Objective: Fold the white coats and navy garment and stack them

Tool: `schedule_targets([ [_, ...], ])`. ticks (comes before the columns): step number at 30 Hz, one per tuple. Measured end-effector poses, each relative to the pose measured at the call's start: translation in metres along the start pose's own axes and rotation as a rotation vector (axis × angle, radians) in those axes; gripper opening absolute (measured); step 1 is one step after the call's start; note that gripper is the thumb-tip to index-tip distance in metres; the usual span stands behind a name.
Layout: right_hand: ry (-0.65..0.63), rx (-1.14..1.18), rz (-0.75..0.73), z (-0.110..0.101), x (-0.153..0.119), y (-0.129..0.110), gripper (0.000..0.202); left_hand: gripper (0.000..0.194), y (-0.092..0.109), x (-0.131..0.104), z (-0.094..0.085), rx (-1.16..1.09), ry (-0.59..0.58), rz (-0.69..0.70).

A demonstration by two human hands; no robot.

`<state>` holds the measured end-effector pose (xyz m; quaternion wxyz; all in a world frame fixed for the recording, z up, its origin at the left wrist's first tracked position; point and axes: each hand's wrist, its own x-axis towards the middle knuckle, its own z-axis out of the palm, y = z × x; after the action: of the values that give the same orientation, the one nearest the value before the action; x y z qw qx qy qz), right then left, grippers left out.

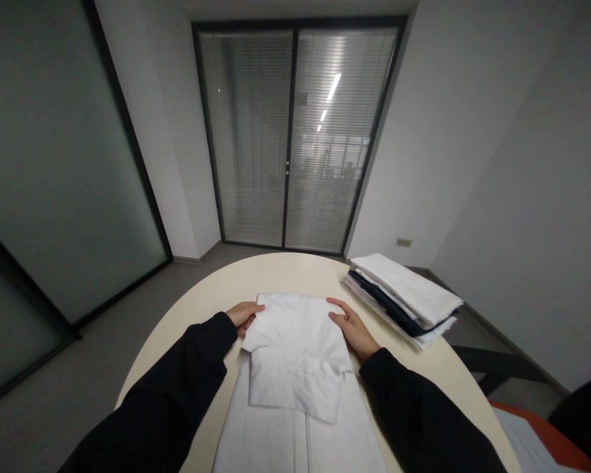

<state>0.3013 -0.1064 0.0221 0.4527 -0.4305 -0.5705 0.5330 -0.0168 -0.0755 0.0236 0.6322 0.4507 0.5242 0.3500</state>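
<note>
A white shirt (pixel 295 355) lies on the round table in front of me, its upper part folded back over the longer lower part. A straight seam or placket runs down the middle of the lower part. My left hand (pixel 245 316) pinches the far left corner of the fold, thumb on top and fingers partly hidden beneath. At the far right corner, my right hand (pixel 355 332) grips the cloth between thumb and index finger; its other fingers are mostly hidden. Some creases cross the folded part near its near edge.
A stack of folded white and dark cloth (pixel 404 295) sits at the table's right edge, slightly overhanging. The cream table (pixel 201 295) has a curved rim. An orange and white item (pixel 542 433) is low at the right. Glass doors with blinds (pixel 295 138) stand beyond.
</note>
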Motion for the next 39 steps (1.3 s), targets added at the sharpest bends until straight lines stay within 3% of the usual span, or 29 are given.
schedule_targets([
  [4, 0.003, -0.078, -0.045, -0.001, 0.002, 0.002, 0.064, 0.057, -0.005, -0.006, -0.001, 0.044, -0.097, -0.133],
  [9, 0.009, -0.048, -0.015, -0.006, 0.007, 0.012, 0.057, 0.054, -0.008, -0.012, -0.005, 0.000, -0.255, -0.087],
  [14, -0.005, -0.093, -0.017, -0.006, 0.004, 0.007, 0.064, 0.058, -0.009, -0.018, -0.014, 0.235, -0.431, -0.233],
  [17, -0.078, -0.207, -0.093, -0.005, -0.001, -0.001, 0.061, 0.057, -0.009, -0.023, -0.014, 0.299, -0.481, -0.179],
  [20, -0.148, -0.339, -0.199, -0.006, -0.005, -0.006, 0.049, 0.058, -0.008, -0.031, -0.008, 0.179, -0.544, -0.072],
  [24, -0.113, -0.393, -0.175, -0.010, -0.006, -0.006, 0.047, 0.057, -0.003, -0.043, 0.003, 0.033, -0.572, 0.107],
  [30, -0.172, -0.466, -0.220, -0.011, -0.006, -0.001, 0.049, 0.068, 0.004, -0.047, 0.007, 0.110, -0.662, 0.151],
  [35, -0.144, -0.560, -0.229, -0.015, -0.002, 0.007, 0.042, 0.072, -0.007, -0.029, 0.007, 0.124, -0.634, 0.177],
  [39, 0.059, -0.608, -0.248, -0.017, 0.004, 0.011, 0.045, 0.071, -0.017, -0.010, 0.018, 0.080, -0.398, 0.347],
])
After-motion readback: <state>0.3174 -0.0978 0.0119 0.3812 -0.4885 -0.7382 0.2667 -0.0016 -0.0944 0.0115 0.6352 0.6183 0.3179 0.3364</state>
